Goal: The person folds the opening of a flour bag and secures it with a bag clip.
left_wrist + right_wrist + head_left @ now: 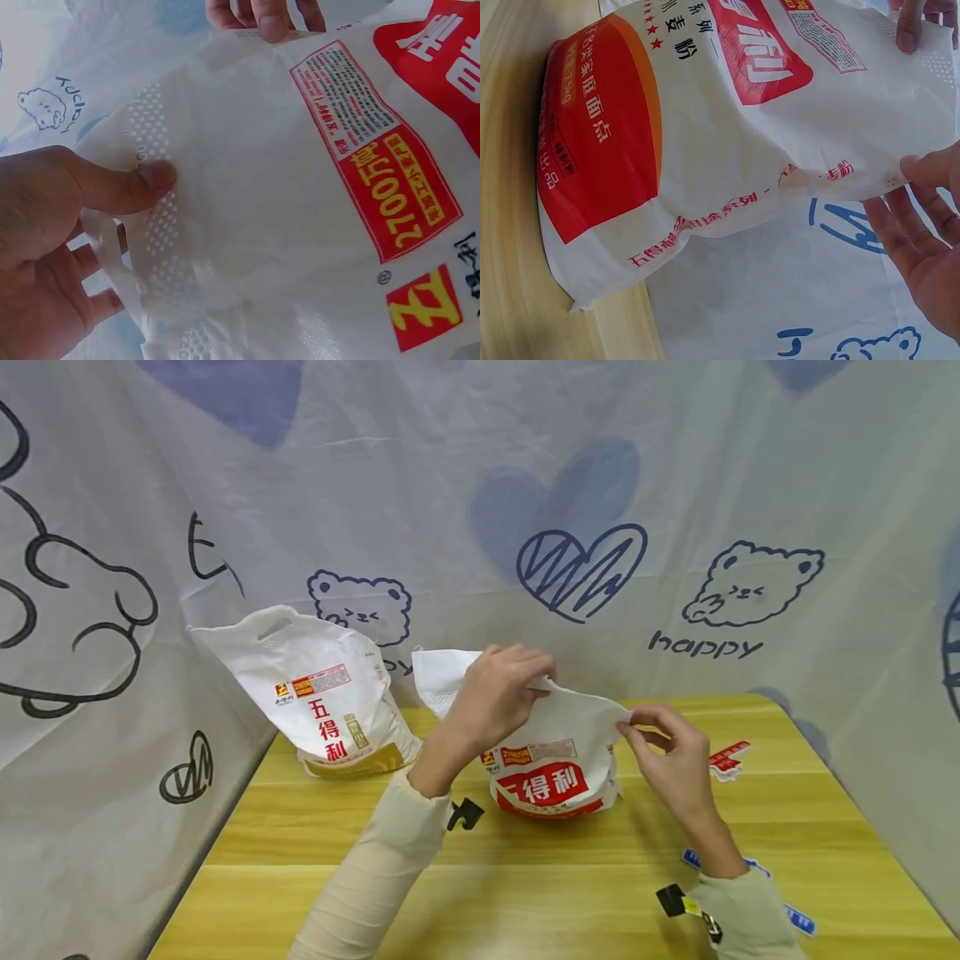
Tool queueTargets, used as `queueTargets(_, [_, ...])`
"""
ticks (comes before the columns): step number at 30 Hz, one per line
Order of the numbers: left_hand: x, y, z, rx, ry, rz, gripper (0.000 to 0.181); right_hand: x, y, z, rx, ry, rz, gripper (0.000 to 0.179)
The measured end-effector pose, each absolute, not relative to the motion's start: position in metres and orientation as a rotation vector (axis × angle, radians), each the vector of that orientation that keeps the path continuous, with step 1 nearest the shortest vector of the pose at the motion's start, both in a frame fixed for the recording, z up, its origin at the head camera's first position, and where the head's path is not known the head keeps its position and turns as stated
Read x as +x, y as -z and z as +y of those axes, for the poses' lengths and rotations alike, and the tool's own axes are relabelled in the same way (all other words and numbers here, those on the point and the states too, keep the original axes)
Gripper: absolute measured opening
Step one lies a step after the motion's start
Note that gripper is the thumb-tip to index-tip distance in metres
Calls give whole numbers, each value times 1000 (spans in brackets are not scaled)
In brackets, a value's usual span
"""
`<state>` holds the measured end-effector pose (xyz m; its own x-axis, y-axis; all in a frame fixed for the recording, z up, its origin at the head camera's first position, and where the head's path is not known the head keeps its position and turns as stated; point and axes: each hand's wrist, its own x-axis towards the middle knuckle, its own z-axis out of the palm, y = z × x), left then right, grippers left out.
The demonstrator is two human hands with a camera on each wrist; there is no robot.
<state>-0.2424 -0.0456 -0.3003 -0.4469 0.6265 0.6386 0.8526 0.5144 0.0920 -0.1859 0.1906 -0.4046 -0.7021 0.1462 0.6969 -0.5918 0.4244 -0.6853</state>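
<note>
A white flour bag with red printing (pixel 551 781) stands on the table in the head view, its top stretched up between both hands. The left hand (pixel 504 689) grips the top edge near the handle slot; in the left wrist view its thumb (pixel 131 184) presses on the dotted band and its fingers pass behind. At the bag's upper right corner, the right hand (pixel 671 756) pinches the edge between thumb and fingers, as the right wrist view also shows. A second white flour bag (pixel 330 702), with gold at its base, leans at the left, apart from both hands.
On the wooden table (pixel 600 893), a red-and-white flat piece (pixel 727 760) lies to the right of the bag. Blue flat pieces (pixel 798 920) lie partly under the right forearm. A printed white curtain (pixel 450 485) hangs behind and at the sides.
</note>
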Motion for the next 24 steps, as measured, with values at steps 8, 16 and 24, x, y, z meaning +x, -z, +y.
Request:
queueTargets(8, [-244, 305, -50, -1219, 544, -2181, 29, -173, 388, 184, 456, -1299, -1950, 17])
queueTargets(16, [-239, 300, -56, -1267, 522, -2272, 14, -185, 411, 201, 557, -1404, -1969, 23])
queueTargets(24, [-236, 297, -61, -1211, 498, -2338, 17, -188, 415, 203, 602, -1470, -1963, 16])
